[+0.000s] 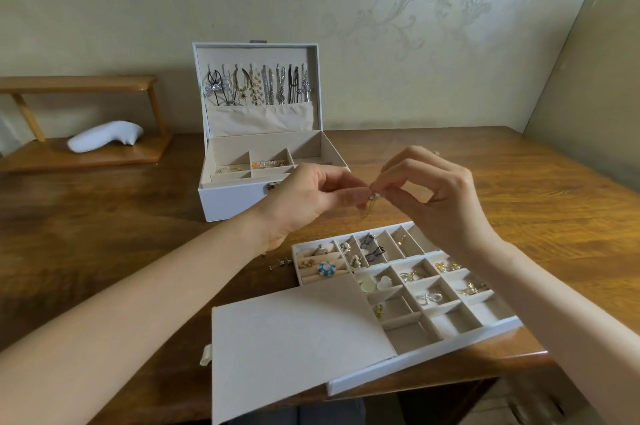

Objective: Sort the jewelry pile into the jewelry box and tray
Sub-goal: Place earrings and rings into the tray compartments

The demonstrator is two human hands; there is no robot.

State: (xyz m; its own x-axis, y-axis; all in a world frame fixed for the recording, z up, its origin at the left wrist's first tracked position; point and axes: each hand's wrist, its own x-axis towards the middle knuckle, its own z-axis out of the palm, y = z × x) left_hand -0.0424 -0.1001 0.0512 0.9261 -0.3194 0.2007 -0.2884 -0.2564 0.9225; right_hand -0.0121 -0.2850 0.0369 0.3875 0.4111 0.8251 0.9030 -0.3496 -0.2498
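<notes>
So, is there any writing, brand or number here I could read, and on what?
No readable text anywhere.
White hinged jewelry box: no label shows; its metal clasp is too small to read.
Gold trinket in the box's middle compartment: possibly letter-shaped, too blurred.
Small silver chain piece pinched by left hand and right hand: too small.

The worktop (104, 223) is showing glossy, grained wood. The box (235, 203) is looking smooth white outside, matt cloth inside, like the tray (433, 353). The trinket (372, 197) is glinting like metal.
</notes>
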